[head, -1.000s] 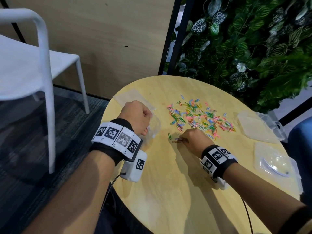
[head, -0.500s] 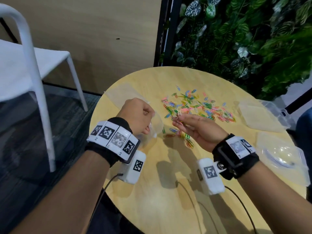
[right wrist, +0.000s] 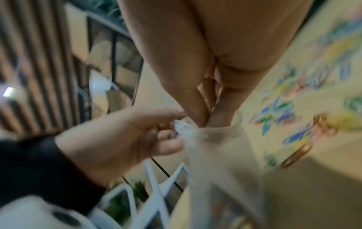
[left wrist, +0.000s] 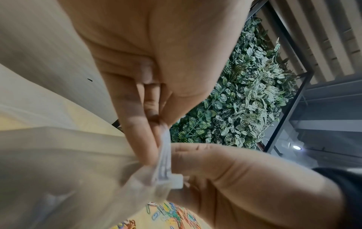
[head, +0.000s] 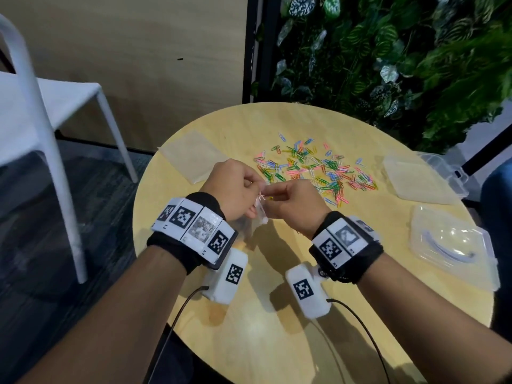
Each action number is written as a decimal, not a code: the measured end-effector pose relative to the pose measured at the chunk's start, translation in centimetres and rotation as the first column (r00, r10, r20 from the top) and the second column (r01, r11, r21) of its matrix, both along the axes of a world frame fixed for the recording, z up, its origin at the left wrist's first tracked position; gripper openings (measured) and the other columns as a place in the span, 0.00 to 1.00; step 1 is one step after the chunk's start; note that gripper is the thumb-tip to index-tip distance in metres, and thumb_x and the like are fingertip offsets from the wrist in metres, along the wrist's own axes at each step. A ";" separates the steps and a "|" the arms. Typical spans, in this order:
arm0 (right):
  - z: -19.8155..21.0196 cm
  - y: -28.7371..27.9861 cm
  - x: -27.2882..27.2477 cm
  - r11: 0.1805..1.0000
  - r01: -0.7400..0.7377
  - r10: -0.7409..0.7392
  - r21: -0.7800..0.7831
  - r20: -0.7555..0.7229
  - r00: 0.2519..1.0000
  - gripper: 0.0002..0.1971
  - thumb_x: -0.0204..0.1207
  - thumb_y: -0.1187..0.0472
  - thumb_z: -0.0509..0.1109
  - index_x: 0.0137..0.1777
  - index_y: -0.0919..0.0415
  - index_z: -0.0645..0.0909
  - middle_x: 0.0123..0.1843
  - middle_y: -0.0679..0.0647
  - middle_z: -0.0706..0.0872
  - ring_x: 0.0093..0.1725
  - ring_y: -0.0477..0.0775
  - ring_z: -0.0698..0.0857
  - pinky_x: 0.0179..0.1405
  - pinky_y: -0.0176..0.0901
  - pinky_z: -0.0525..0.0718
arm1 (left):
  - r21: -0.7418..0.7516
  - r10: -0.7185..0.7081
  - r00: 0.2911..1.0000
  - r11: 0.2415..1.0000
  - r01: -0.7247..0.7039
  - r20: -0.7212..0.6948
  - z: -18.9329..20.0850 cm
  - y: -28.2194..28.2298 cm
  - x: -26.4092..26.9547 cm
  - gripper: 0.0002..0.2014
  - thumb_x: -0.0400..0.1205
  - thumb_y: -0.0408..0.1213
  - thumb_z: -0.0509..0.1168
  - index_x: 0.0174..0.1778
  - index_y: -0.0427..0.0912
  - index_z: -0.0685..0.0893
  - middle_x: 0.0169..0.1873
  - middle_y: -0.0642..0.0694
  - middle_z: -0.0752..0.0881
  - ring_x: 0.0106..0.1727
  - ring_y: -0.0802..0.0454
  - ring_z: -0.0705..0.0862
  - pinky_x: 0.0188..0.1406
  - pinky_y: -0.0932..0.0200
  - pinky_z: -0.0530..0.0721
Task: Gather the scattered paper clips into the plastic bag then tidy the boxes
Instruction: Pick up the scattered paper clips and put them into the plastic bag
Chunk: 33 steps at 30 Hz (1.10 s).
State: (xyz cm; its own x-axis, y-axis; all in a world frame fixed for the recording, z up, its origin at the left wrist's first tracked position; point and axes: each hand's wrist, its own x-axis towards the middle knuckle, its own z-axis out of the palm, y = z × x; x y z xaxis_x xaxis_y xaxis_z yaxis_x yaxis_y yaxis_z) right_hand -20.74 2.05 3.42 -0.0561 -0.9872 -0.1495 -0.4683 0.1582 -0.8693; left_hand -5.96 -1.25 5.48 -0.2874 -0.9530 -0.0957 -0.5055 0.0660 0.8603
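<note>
paper clips (head: 315, 167) in many colours lie scattered across the far middle of a round wooden table (head: 277, 342), most of them in one loose spread. nearer the person, both hands meet above the table over a small clear plastic bag (head: 257, 217). the left hand (head: 235, 189) has its fingers curled round the bag's mouth and pinches the rim — the left wrist view shows the crumpled plastic caught between thumb and fingers. the right hand (head: 293, 206) is just beside it, touching at the fingertips, with thumb and forefinger pinched together at the bag's opening; a few clips, pink and yellow, show at its fingertips in the head view. the bag hangs below the hands, and whether clips lie inside it is too blurred to tell.

two clear plastic boxes sit at the table's right side — one further back (head: 424, 176), one nearer (head: 454, 245). a flat clear plastic sheet (head: 191, 156) lies at the left edge. a white chair (head: 47, 112) stands on the floor to the left, and a wall of green leaves (head: 388, 59) rises behind the table.
</note>
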 end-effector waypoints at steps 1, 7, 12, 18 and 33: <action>0.0 0.0 -0.1 0.998 0.002 -0.008 -0.062 -0.096 0.995 0.07 0.71 0.68 0.74 0.48 0.64 0.91 0.34 0.59 0.90 0.27 0.48 0.86 0.36 0.43 0.89 | 0.012 -0.014 1.000 1.000 0.014 -0.006 0.1 0.1 0.1 0.06 0.84 0.32 0.67 0.47 0.38 0.90 0.23 0.45 0.87 0.23 0.50 0.89 0.30 0.55 0.92; -0.3 -0.5 0.1 0.966 -0.160 0.033 -0.201 -0.521 0.853 0.08 0.75 0.60 0.71 0.43 0.59 0.92 0.37 0.54 0.91 0.33 0.50 0.81 0.43 0.36 0.78 | 0.023 -0.058 0.998 0.998 0.058 -0.013 0.0 0.4 0.3 0.06 0.84 0.32 0.68 0.49 0.37 0.91 0.29 0.40 0.89 0.27 0.47 0.90 0.33 0.50 0.93; 0.3 -1.2 0.6 0.945 -0.284 0.159 -0.161 -0.534 0.831 0.17 0.72 0.71 0.64 0.49 0.54 0.92 0.36 0.42 0.89 0.29 0.33 0.79 0.35 0.16 0.68 | 0.020 -0.005 1.000 1.000 0.006 -0.031 0.2 0.0 1.1 0.07 0.84 0.31 0.67 0.49 0.35 0.90 0.29 0.39 0.88 0.28 0.45 0.89 0.33 0.48 0.93; 3.1 -3.3 -1.4 0.953 -0.124 -0.004 -0.278 -0.418 0.908 0.24 0.72 0.76 0.57 0.51 0.55 0.91 0.47 0.52 0.91 0.49 0.49 0.89 0.56 0.43 0.85 | -0.018 0.142 0.990 0.990 -0.142 -0.025 0.5 -1.2 4.0 0.06 0.84 0.31 0.67 0.48 0.38 0.90 0.29 0.38 0.88 0.27 0.44 0.89 0.29 0.55 0.92; -4.4 0.4 -5.2 0.812 -0.423 0.515 0.402 -0.835 0.195 0.26 0.89 0.56 0.45 0.85 0.50 0.46 0.87 0.48 0.47 0.84 0.62 0.55 0.79 0.57 0.65 | -0.019 0.211 0.977 0.977 -0.211 -0.010 0.5 -1.3 5.0 0.07 0.84 0.30 0.66 0.46 0.40 0.90 0.29 0.37 0.90 0.29 0.40 0.91 0.33 0.48 0.93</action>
